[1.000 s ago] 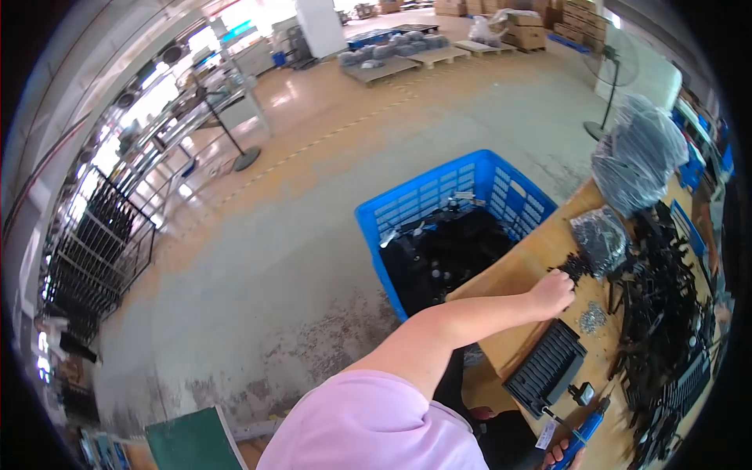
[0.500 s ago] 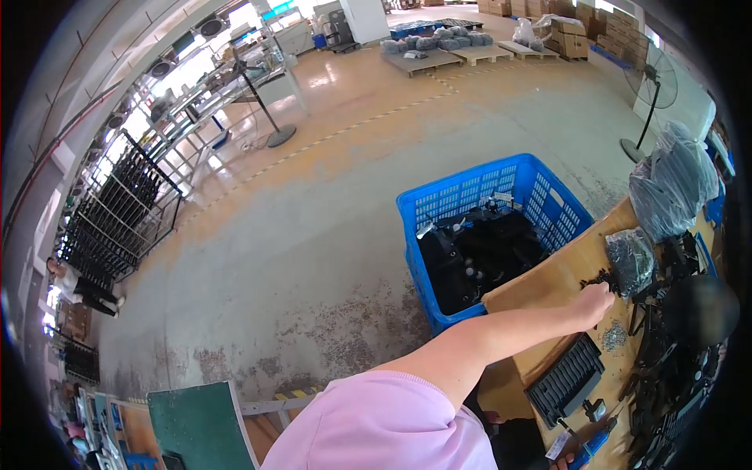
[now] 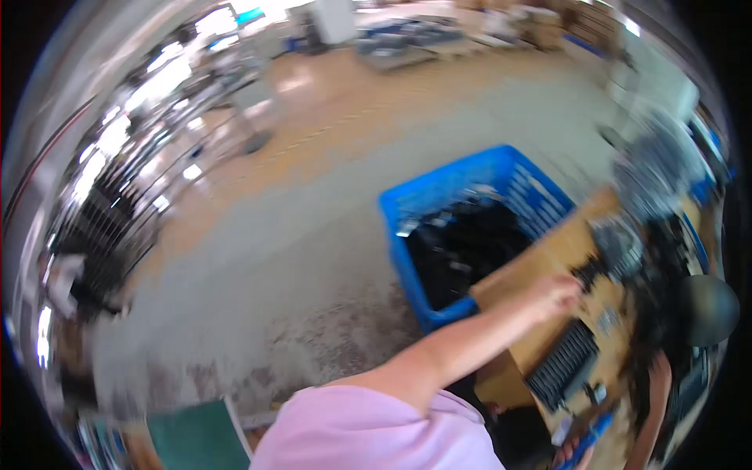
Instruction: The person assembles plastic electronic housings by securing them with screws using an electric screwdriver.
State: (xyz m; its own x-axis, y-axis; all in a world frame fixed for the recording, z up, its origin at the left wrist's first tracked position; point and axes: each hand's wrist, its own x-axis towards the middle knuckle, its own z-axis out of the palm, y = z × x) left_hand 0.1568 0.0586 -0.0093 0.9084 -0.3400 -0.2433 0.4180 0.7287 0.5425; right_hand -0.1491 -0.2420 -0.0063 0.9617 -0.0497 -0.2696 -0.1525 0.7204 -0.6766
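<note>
My left hand (image 3: 561, 294) is stretched over the wooden table, its fingers closed; blur hides what they hold, if anything. Just beyond it lies a pile of small black parts (image 3: 589, 269), with a clear plastic bag (image 3: 619, 247) beside it. My right hand (image 3: 565, 454), low at the right and partly cut off, grips a blue electric screwdriver (image 3: 589, 440). Between the hands, a black ribbed tray-like part (image 3: 562, 365) rests on the table. Small shiny pieces (image 3: 607, 319) are scattered nearby, and a small silver-and-black part (image 3: 597, 392) sits beside the ribbed one.
A blue crate (image 3: 399, 258) full of black parts stands against the table (image 3: 509, 286). More black parts crowd its right side, where another person's forearm (image 3: 656, 399) reaches in. A large plastic bag (image 3: 654, 168) stands at the far end. A person (image 3: 69, 290) is at the far left.
My left hand has drawn back from the black pile toward me, still closed. Another person's forearm has come into view at the right. The whole view has shifted and blurred.
</note>
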